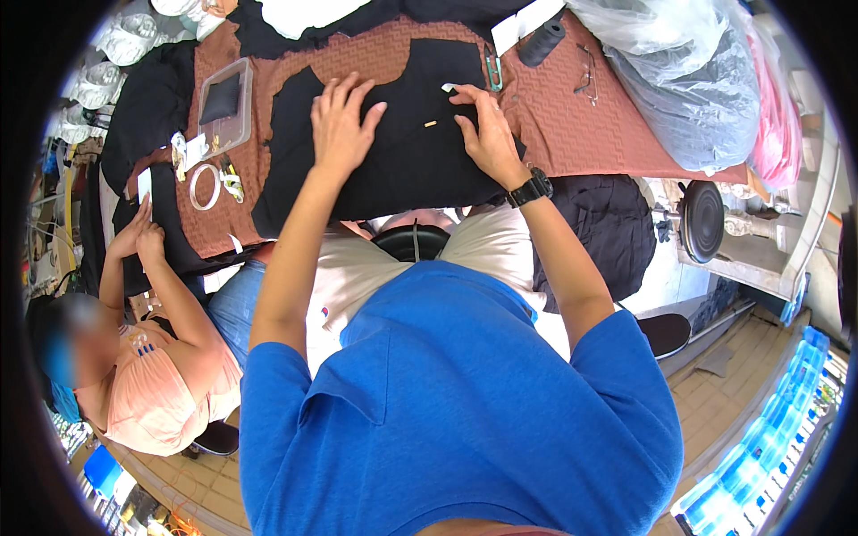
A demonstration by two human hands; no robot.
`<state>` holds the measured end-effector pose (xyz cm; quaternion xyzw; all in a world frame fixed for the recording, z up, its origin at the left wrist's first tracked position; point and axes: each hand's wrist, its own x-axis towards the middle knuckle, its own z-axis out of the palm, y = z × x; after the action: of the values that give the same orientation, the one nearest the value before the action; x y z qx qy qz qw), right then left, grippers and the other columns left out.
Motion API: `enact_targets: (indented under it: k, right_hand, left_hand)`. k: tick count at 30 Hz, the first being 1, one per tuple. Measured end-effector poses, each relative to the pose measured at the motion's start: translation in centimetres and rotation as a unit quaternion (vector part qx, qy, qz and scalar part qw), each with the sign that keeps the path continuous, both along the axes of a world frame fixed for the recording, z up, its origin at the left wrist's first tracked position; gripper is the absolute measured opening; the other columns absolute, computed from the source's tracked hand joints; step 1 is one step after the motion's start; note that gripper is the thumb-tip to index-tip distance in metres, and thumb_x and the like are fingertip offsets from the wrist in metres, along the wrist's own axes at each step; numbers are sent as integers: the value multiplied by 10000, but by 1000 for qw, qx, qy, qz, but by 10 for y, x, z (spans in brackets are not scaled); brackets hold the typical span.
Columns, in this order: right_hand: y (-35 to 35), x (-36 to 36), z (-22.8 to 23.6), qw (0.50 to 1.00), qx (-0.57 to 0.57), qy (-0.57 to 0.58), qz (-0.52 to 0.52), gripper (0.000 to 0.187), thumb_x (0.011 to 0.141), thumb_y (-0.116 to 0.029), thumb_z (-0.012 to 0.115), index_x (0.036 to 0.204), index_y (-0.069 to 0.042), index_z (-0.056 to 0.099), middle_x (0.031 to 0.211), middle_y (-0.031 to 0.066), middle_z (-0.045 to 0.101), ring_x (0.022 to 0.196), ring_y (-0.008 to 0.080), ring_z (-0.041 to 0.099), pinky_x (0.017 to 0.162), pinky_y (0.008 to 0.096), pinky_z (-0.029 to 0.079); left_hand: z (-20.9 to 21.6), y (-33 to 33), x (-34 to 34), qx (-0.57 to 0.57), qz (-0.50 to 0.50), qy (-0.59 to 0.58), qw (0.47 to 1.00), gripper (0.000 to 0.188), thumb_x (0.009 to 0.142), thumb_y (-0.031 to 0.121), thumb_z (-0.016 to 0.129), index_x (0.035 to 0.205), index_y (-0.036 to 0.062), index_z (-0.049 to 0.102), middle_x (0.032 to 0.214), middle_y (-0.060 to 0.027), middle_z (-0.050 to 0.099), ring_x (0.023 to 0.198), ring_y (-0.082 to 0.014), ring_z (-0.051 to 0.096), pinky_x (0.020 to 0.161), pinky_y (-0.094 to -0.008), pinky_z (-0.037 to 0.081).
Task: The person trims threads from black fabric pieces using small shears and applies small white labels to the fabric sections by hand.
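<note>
A cut piece of black fabric lies flat on the brown cloth in front of me. My left hand rests on its upper left part, fingers spread and nothing in them. Over the right part is my right hand, with a dark watch on the wrist. Its fingers curve and the thumb stands apart from the index finger. A small white scrap lies against the index fingertip. Between my hands a tiny tan strip sits on the fabric. Just beyond my right hand are green thread snips.
Brown cloth covers the table. A dark thread cone, glasses and plastic bags are at right. Leftward are a clear box, a white ring and a seated person with hands on black fabric.
</note>
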<state>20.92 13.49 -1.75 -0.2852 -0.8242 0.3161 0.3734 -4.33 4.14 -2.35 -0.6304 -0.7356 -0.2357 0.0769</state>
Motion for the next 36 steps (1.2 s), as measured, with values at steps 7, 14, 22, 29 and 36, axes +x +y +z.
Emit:
enact_targets:
  k: [7, 14, 22, 29, 36]
  right_hand:
    - [3, 12, -10, 1000, 21, -21, -10, 530, 877, -6, 691, 1362, -64, 485, 1229, 116, 672, 1189, 356, 581, 1009, 451, 459]
    - [3, 11, -2, 999, 5, -40, -4, 577, 864, -1, 699, 1391, -72, 475, 1221, 124, 680, 1195, 359, 574, 1016, 454, 459]
    - [15, -2, -1, 999, -20, -48, 10, 624, 871, -2, 710, 1430, -81, 445, 1265, 101, 689, 1286, 363, 521, 1104, 453, 401]
    - [13, 1, -6, 998, -8, -54, 11, 646, 861, -18, 728, 1437, -73, 439, 1296, 96, 680, 1321, 353, 489, 1135, 453, 377]
    - [7, -2, 2, 999, 36, -32, -3, 696, 816, -24, 754, 1440, -98, 455, 1263, 65, 693, 1249, 340, 524, 1052, 452, 420]
  left_hand:
    - [-20, -1, -70, -138, 101, 30, 985, 713, 998, 695, 424, 1610, 338, 346, 1711, -10, 239, 1582, -284, 182, 1265, -566, 144]
    - [-36, 14, -103, -3, 102, -52, 993, 611, 1014, 490, 572, 1549, 220, 453, 1641, -81, 374, 1522, -312, 311, 1229, -543, 236]
    - [-23, 34, -140, 49, 207, -30, 977, 62, 906, 193, 729, 937, 141, 735, 1001, -94, 696, 1046, -348, 610, 926, -497, 477]
    - [-24, 34, -137, 60, 199, 24, 978, 125, 937, 218, 697, 1033, 140, 715, 1122, -131, 643, 1090, -367, 599, 931, -502, 481]
    - [-2, 37, -116, -70, 153, -64, 984, 319, 869, 246, 809, 1133, 94, 714, 1274, -181, 616, 1181, -370, 593, 1025, -499, 474]
